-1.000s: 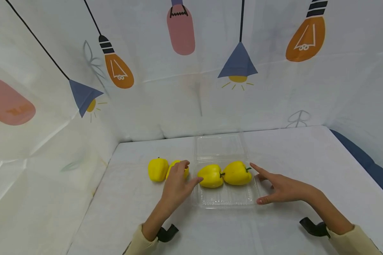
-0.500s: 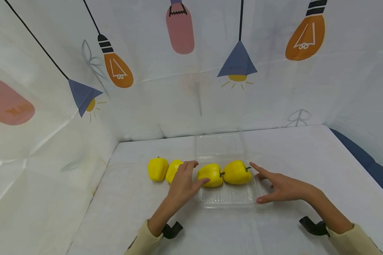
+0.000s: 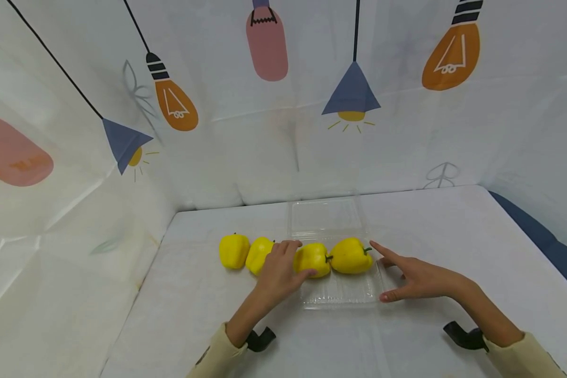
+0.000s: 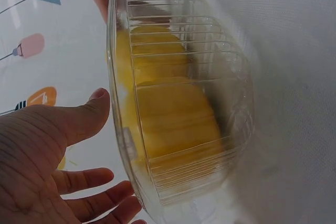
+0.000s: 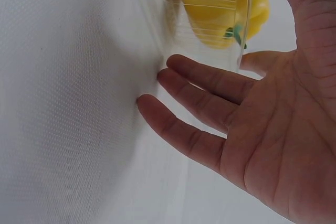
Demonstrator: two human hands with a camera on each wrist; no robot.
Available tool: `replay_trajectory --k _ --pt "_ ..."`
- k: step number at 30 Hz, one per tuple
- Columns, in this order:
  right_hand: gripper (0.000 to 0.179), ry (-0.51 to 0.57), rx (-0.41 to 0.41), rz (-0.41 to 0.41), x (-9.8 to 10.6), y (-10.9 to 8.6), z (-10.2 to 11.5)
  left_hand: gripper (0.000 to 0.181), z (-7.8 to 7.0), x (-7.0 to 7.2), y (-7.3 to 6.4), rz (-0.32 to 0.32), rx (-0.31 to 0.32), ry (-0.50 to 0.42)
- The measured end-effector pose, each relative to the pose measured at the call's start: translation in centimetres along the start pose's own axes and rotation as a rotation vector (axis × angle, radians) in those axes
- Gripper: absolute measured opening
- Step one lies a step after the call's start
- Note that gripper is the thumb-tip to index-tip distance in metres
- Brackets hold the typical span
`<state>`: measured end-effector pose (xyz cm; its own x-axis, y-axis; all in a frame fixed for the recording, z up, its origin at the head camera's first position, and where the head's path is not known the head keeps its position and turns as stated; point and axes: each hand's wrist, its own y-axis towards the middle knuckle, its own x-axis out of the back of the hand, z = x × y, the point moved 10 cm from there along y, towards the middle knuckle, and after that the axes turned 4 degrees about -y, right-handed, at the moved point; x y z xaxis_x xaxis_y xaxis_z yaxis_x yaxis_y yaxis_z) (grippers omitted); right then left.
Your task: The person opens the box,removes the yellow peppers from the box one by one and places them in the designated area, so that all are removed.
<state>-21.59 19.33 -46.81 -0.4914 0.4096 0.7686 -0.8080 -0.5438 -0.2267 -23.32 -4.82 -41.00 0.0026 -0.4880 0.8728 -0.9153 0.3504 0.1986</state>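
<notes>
Two yellow bell peppers, one on the left and one on the right, lie in a clear plastic clamshell box. Its lid is folded back, away from me. My left hand is at the box's left side with loosely bent fingers; in the left wrist view, its fingertips are at the rim and may touch it. My right hand spreads its fingers by the right side. In the right wrist view, the fingertips are near the box wall and the palm holds nothing.
Two more yellow bell peppers, an outer one and an inner one, sit left of the box on the white tabletop. The left hand partly covers the inner one. A patterned white curtain stands behind the table.
My left hand has moved right, from in front of the inner loose pepper to the box's left side, uncovering more of that pepper. The right hand and the peppers stay put.
</notes>
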Motion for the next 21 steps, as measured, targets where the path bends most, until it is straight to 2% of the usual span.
replay_trajectory --k 7,14,21 --pt "0.109 -0.001 0.004 0.001 0.0 0.0 0.0 0.067 -0.4 -0.4 0.3 0.012 -0.031 0.043" --pt "0.109 -0.001 0.007 -0.001 0.0 0.0 -0.1 0.066 -0.4 -1.3 0.4 0.061 -0.02 0.084" --pt "0.109 0.005 0.004 0.002 0.0 0.0 -0.1 0.066 -0.9 -1.5 0.5 0.051 -0.046 0.098"
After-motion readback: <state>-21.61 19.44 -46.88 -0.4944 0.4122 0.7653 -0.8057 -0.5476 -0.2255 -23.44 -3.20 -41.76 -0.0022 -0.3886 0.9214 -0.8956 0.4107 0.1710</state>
